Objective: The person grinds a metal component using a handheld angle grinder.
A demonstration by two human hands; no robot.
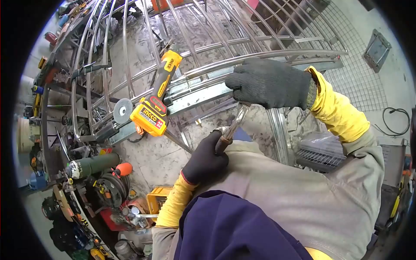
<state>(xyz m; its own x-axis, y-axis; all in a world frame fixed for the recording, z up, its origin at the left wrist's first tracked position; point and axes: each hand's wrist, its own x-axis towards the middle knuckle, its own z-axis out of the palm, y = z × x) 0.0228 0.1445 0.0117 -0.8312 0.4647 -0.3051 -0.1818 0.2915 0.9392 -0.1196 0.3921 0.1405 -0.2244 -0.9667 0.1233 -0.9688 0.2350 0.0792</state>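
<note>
My left hand (206, 158), in a black glove, is closed round the brown handle of a hand tool (236, 123). The tool's shiny metal part slants up toward my right hand (271, 83). That hand wears a dark grey glove, its fingers bent together over the near edge of a steel tube frame (203, 69); what lies under them is hidden. The tool's upper end comes right to the glove's lower edge. Left of both hands, a yellow and black cordless angle grinder (158, 93) rests across the frame's near rails, its grey disc (123, 110) at the left.
Curved bars of the frame stretch across the far side, with wire mesh (351, 56) at right. A green gas cylinder (93, 165), coiled hose (113, 189) and yellow case (158, 197) crowd the lower left. A black cable (396, 110) lies at far right.
</note>
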